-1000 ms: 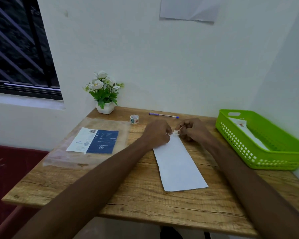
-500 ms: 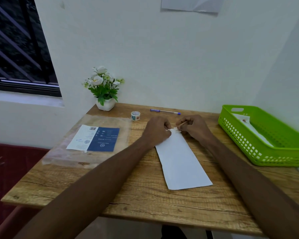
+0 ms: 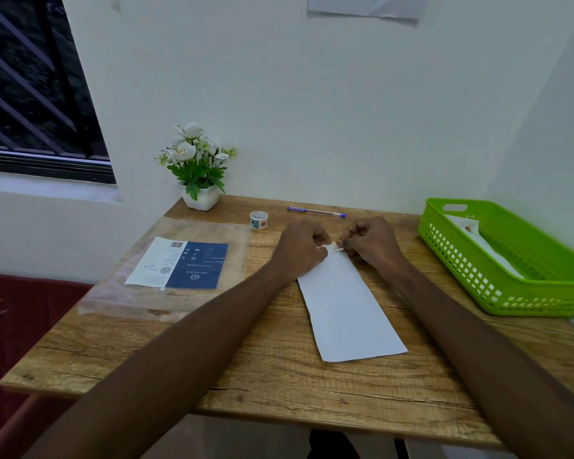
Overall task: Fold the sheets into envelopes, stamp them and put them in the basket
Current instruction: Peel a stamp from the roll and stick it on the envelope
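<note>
A long white folded sheet [image 3: 346, 309] lies on the wooden table [image 3: 279, 385], running from the middle toward the front edge. At its far end my left hand [image 3: 300, 248] and my right hand [image 3: 371, 241] pinch a small white strip [image 3: 334, 247] between their fingertips, just above the sheet's top edge. A small roll of stamp tape [image 3: 259, 219] stands behind my left hand. The green basket [image 3: 543, 293] sits at the right edge, with a white stamped envelope [image 3: 477, 240] lying inside it.
A clear plastic packet with a blue and white card [image 3: 179, 266] lies on the table's left half. A potted white flower [image 3: 197, 170] stands in the back left corner. A blue pen [image 3: 315, 212] lies along the back edge. Walls close in behind and to the right.
Both hands stay at the sheet's far end, with the fingers shifting slightly on the small strip. The view has drifted a little; the sheet itself has not moved.
</note>
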Available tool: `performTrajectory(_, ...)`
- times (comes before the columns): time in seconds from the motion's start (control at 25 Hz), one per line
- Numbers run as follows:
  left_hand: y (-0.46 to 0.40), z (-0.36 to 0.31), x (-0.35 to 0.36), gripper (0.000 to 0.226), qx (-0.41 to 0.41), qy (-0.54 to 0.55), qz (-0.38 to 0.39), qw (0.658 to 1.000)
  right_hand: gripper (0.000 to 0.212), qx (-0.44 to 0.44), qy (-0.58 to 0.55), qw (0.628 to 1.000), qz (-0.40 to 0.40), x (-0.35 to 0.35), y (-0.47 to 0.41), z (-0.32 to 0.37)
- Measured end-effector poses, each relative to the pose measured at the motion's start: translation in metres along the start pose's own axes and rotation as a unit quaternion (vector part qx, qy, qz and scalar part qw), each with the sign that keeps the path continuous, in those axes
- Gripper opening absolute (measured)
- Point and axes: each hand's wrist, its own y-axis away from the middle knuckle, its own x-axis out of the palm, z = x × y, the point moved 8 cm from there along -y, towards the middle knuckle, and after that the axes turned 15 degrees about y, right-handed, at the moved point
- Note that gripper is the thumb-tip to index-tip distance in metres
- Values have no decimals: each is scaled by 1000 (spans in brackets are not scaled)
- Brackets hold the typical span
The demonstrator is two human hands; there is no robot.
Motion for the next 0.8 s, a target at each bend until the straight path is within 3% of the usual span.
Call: performTrajectory(0.8, 1, -2, 3, 28, -1, -30, 8, 1000, 9, -25, 40, 996, 82, 3, -4, 6)
